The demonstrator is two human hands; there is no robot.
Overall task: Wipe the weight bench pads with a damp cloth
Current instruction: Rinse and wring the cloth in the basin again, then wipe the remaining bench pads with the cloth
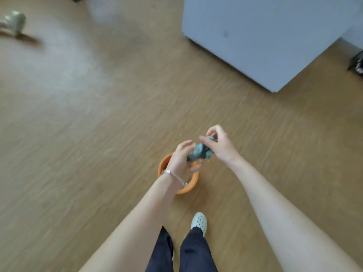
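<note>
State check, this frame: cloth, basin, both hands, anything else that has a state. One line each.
cloth: bunched and twisted, held in the air, roughly above the basin.
left hand: grips the cloth's near end.
right hand: pinches the cloth's far end.
basin: upright on the floor; contents too blurred and covered to tell.
shoe: worn, flat on the floor.

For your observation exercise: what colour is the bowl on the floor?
The bowl is orange, seen best in the head view.
</note>
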